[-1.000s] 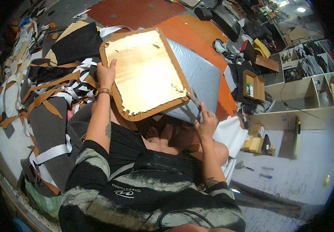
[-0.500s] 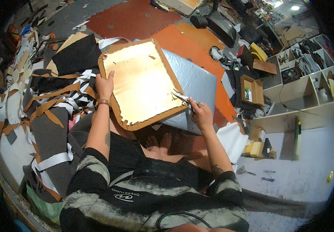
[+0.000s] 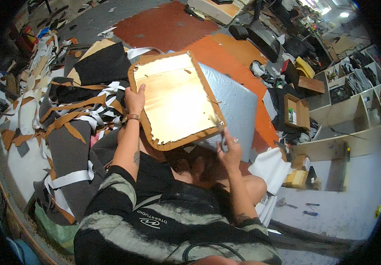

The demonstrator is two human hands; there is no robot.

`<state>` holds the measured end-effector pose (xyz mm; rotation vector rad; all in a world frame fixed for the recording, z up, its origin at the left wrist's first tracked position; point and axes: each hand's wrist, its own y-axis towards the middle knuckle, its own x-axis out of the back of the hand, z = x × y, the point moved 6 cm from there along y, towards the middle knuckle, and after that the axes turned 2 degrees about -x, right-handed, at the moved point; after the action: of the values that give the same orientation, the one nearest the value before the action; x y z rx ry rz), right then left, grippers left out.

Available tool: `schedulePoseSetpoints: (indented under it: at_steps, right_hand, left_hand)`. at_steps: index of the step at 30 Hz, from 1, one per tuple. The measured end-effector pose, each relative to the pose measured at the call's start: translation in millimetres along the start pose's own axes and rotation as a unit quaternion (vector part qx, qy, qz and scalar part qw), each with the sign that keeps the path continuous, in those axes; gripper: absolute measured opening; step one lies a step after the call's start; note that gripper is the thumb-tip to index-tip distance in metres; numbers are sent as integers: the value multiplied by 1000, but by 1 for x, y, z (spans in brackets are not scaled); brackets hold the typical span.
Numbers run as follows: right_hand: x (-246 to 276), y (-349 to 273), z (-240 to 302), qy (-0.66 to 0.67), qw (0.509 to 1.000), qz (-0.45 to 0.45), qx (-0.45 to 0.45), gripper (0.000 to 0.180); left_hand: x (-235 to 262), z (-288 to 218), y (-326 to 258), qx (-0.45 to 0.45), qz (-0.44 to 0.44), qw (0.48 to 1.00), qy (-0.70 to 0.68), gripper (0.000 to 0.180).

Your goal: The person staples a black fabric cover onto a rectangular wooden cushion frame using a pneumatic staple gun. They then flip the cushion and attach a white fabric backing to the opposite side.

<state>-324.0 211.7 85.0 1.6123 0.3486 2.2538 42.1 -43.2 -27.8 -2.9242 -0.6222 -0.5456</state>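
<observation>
holding board tilted, partly in front of silver slab, by its left edge in left hand, with fingers clamped on the rim and thumb over the pale face. gripping blurred metal tool in right hand at the board's near right corner, with fingers curled round its handle. noting brown and white scraps heaped at left
</observation>
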Motion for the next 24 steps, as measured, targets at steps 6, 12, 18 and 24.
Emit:
schedulePoseSetpoints:
  at_steps: [6,12,18,24]
  right_hand:
    - [-14,-40,44,-50,974,194,102,93]
    - [-20,-37,41,-79,960,219,155,87]
    - [-21,-11,41,-132,936,220,243,71]
    - [-33,1,36,-144,909,292,262,78]
  left_hand:
    - [8,8,-5,24,28,998,56,78]
    - [19,9,-23,9,56,998,40,66]
    - [17,13,-25,-2,15,998,55,66]
    - [18,2,-30,-3,23,996,90,70]
